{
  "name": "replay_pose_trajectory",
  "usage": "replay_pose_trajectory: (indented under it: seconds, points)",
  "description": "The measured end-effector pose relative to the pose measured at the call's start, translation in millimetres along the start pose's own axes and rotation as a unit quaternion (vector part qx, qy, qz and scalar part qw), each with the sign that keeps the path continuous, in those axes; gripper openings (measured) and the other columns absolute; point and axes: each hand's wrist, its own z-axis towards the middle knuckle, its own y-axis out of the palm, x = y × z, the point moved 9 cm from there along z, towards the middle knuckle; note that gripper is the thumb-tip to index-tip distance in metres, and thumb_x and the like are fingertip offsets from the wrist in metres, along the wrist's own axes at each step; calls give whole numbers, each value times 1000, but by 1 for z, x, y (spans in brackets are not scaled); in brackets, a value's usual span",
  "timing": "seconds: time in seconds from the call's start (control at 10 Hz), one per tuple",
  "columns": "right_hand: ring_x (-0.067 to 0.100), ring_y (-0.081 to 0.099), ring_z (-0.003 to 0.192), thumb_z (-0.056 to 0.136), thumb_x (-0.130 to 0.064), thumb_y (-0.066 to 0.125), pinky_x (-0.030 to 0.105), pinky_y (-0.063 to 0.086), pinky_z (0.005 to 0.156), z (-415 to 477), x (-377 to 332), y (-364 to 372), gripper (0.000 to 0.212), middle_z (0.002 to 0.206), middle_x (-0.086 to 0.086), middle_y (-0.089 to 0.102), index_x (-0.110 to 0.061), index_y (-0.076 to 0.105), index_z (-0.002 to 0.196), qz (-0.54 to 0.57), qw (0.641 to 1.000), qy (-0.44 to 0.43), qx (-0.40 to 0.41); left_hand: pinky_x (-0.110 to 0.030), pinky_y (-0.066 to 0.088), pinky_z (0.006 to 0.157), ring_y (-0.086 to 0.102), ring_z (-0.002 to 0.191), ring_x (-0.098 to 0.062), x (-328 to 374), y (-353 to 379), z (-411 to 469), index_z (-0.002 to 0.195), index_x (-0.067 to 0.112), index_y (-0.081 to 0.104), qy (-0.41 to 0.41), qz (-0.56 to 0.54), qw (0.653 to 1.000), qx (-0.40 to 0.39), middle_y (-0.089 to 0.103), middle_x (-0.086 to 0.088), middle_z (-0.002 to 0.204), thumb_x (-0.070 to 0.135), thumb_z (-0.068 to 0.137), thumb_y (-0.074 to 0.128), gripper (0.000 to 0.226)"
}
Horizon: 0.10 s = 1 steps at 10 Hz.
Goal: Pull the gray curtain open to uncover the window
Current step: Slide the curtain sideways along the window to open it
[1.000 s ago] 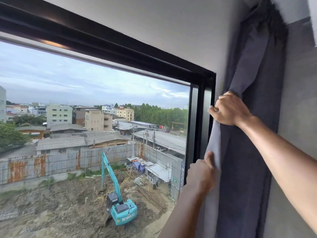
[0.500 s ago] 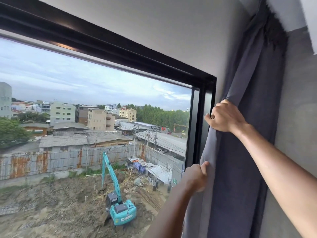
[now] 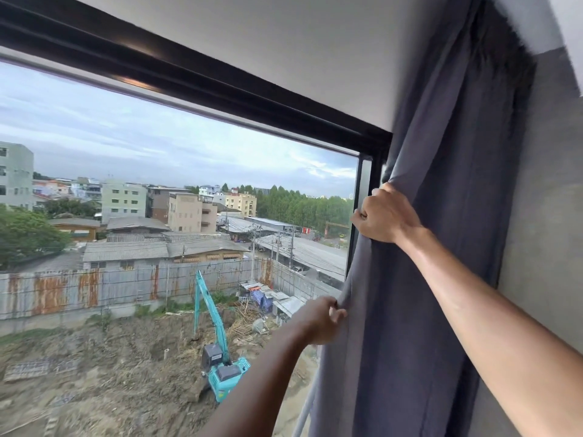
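**Gray curtain bunched at the window's right edge, both fists on its leading hem**

The gray curtain (image 3: 441,247) hangs gathered against the concrete wall (image 3: 549,216), just overlapping the right upright of the black window frame (image 3: 367,184); nearly all the glass (image 3: 157,216) is bare. I judge the cloth soft and light, limp enough to fold wherever I squeeze, with some drag likely from its hidden hangers at the top. It should not slip much, being a matte weave. The free front edge is the place to hold, high up so the pull reaches the top.

My right hand (image 3: 386,216) is curled into a closed fist around that edge at about head height, cloth wrapped under the fingers (image 3: 362,212). My left hand (image 3: 321,320), lower, pinches the same hem between thumb and bent fingers, also closed tight on the fabric.
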Motion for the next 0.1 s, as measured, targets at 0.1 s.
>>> replay_pose_trajectory:
  seconds: [0.1]
  points:
    - [29, 51, 69, 87, -22, 48, 44, 44, 101, -10, -19, -4, 51, 45, 1, 38, -15, 32, 39, 1, 999, -27, 20, -34, 50, 89, 64, 103, -28, -17, -5, -10, 112, 16, 65, -2, 34, 999, -25, 69, -14, 115, 33, 94, 53, 28]
